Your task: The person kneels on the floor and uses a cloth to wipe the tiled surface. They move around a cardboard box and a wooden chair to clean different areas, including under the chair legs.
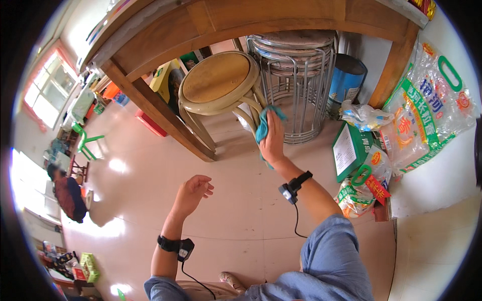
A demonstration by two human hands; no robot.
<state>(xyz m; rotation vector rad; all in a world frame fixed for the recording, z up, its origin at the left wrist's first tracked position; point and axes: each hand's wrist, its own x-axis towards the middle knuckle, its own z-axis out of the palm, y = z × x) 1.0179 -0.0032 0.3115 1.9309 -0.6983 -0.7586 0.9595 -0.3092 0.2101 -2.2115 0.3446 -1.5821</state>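
Note:
My right hand (272,140) presses a teal cloth (263,126) against a front leg of a round stool (218,77). The stool has a tan seat and a cream metal frame, and it stands partly under a wooden table (263,17). The cloth and my fingers hide part of that leg. Lower and to the left, my left hand (193,192) hovers over the floor with its fingers loosely curled and apart, holding nothing. Just right of the cloth rises a stack of metal-framed round stools (295,75).
A blue cylindrical container (344,81) sits behind the stacked stools. On the right are a green box (348,150) and plastic packaging bags (418,113). One table leg (162,111) slants down left of the stool. Far left, a person (69,193) is near a green chair (87,141).

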